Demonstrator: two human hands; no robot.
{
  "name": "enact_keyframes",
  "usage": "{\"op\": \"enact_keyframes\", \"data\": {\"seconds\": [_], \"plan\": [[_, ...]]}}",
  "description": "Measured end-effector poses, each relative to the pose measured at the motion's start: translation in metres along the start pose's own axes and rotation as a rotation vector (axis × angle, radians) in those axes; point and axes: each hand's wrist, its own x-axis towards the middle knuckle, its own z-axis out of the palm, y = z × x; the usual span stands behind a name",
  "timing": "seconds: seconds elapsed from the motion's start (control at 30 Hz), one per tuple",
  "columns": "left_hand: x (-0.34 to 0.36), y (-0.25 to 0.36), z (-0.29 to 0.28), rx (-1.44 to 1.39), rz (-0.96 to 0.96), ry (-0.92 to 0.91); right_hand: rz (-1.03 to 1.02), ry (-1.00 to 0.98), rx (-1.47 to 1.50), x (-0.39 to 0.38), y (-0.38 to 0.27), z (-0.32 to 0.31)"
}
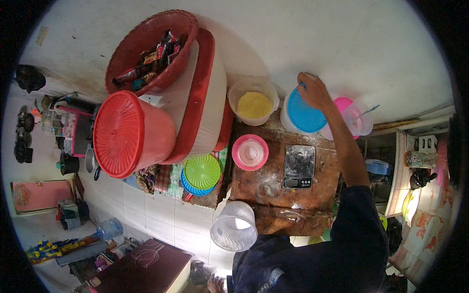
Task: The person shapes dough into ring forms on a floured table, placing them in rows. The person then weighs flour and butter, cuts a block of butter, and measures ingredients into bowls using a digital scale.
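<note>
My right hand (314, 90) reaches far forward, its fingers curled over the far edge of a round blue lid (307, 113). The lid sits on a whitish tub (288, 122) at the back of the wooden table. Left of it stands a clear bucket (254, 118) with pale yellow powder (254, 105) inside. A black digital scale (299, 166) lies nearer me, beside a pink bowl (250, 152) with a paler inside. Close to my body is a translucent ribbed container (234, 227), tilted, its support hidden. My left hand does not show.
At left, a tall red-lidded tub (128, 134) and a red basin (151, 51) of packets rise beside a large white-and-red container (207, 97). Green (202, 172) and blue lids lie below them. Right of the tub are a pink lid (343, 103) and clear containers (361, 119).
</note>
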Motion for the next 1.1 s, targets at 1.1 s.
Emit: {"op": "enact_keyframes", "data": {"seconds": [1.1], "plan": [[0.160, 0.065, -0.008, 0.618, 0.671, -0.830, 0.828, 0.602, 0.567, -0.224, -0.093, 0.027]]}}
